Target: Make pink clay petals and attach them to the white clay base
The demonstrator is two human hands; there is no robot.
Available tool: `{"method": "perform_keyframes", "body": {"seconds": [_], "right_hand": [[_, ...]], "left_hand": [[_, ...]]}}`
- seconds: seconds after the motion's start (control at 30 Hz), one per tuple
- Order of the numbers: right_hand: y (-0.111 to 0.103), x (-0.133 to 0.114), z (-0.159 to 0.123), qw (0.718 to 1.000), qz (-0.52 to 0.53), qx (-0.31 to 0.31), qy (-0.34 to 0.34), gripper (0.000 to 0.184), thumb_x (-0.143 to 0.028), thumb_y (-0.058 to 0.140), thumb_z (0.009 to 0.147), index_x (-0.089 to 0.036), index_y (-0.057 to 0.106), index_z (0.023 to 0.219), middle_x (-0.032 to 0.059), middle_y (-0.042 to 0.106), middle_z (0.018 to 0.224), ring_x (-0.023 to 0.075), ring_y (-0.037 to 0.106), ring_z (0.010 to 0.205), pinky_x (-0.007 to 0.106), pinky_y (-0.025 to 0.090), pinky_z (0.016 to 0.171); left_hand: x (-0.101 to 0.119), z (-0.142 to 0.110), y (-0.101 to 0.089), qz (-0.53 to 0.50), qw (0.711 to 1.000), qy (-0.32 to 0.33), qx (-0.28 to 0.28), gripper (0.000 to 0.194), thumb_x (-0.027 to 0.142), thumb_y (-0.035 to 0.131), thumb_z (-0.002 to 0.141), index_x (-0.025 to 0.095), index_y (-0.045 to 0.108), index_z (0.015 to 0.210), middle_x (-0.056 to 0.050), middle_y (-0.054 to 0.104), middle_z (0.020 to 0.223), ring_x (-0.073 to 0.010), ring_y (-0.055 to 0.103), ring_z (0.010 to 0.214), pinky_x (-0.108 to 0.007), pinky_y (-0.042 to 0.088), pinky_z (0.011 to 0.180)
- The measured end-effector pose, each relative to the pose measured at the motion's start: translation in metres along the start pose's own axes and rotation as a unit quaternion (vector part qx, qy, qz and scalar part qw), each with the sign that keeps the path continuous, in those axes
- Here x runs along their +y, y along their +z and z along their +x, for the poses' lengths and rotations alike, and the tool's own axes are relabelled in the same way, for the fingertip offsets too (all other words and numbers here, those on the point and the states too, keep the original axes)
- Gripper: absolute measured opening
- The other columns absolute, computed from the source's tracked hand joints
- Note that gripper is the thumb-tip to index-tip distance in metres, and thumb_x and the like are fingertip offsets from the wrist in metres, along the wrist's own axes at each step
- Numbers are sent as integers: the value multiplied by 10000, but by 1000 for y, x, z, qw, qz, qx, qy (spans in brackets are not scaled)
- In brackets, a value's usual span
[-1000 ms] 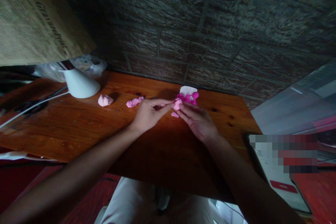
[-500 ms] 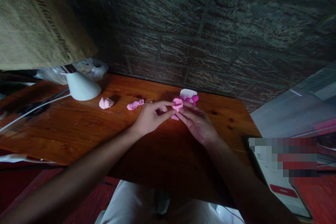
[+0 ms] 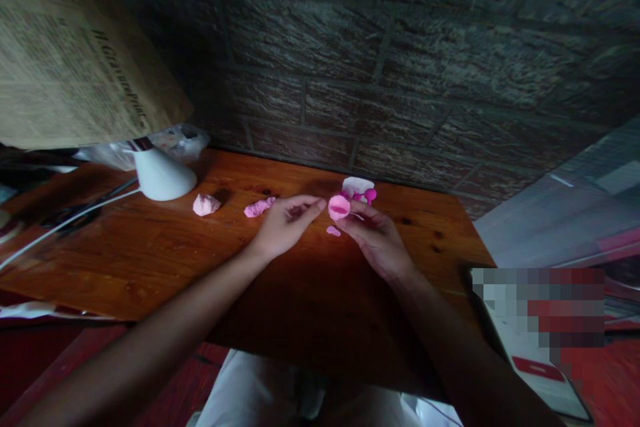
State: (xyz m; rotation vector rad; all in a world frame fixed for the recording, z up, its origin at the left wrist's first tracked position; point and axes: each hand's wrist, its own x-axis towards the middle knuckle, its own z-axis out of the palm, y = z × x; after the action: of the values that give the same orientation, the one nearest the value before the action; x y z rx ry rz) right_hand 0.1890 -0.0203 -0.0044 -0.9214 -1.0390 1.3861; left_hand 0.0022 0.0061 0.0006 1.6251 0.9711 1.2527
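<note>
My right hand point(image 3: 376, 240) pinches a small flat round piece of pink clay point(image 3: 339, 207) above the wooden table point(image 3: 200, 260). My left hand point(image 3: 284, 223) hovers just left of that piece, fingers loosely stretched toward it and holding nothing. A tiny pink crumb point(image 3: 333, 231) lies on the table between the hands. Behind the held piece stands a magenta clay figure point(image 3: 369, 195) with a white lump point(image 3: 357, 185) behind it. To the left lie a pink clay strip point(image 3: 259, 207) and a pale pink lump point(image 3: 206, 205).
A white lamp base point(image 3: 164, 175) with a white cable point(image 3: 60, 223) stands at the table's back left, crumpled plastic point(image 3: 175, 140) behind it. A newspaper sheet point(image 3: 70, 73) hangs at upper left. A dark brick wall point(image 3: 400, 80) runs behind the table. A printed card point(image 3: 540, 367) lies at lower right.
The pink piece went from being pinched between both hands to resting in my right hand alone; my left fingers drew slightly away. The piece now looks flatter and rounder.
</note>
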Motion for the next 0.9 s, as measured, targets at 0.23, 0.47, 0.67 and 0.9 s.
{"method": "perform_keyframes", "body": {"seconds": [0.23, 0.47, 0.67, 0.9], "right_hand": [[0, 1, 1, 996, -78, -14, -39, 283, -321, 882, 694, -269, 796, 958, -3, 791, 944, 188, 725, 848, 392, 594, 869], [2, 5, -2, 986, -140, 6, -93, 316, -350, 864, 721, -264, 771, 1010, 28, 787, 1021, 192, 723, 898, 363, 589, 849], [3, 4, -3, 987, -138, 9, -81, 318, -362, 870, 721, -262, 756, 1000, 39, 777, 1067, 219, 727, 979, 376, 603, 868], [0, 0, -1, 997, -66, -3, -48, 331, -439, 867, 729, -261, 777, 993, 14, 800, 928, 185, 749, 777, 379, 636, 787]], "left_hand": [[-3, -2, 3, -22, 1000, -8, -18, 390, 432, 762, 851, 172, 763, 1141, -71, 767, 897, -145, 648, 719, -237, 474, 596], [-1, -2, 1, 117, 978, 173, -27, 140, 309, 757, 886, 208, 802, 971, -96, 704, 1061, -189, 661, 961, -304, 532, 816], [0, 1, -1, 66, 983, 159, -62, 127, 291, 709, 927, 205, 797, 961, -116, 712, 1129, -225, 664, 1101, -379, 513, 1006], [-2, 1, -1, 3, 997, 65, -41, 209, 356, 709, 915, 177, 783, 996, -124, 726, 1107, -178, 678, 856, -311, 548, 761]]}}
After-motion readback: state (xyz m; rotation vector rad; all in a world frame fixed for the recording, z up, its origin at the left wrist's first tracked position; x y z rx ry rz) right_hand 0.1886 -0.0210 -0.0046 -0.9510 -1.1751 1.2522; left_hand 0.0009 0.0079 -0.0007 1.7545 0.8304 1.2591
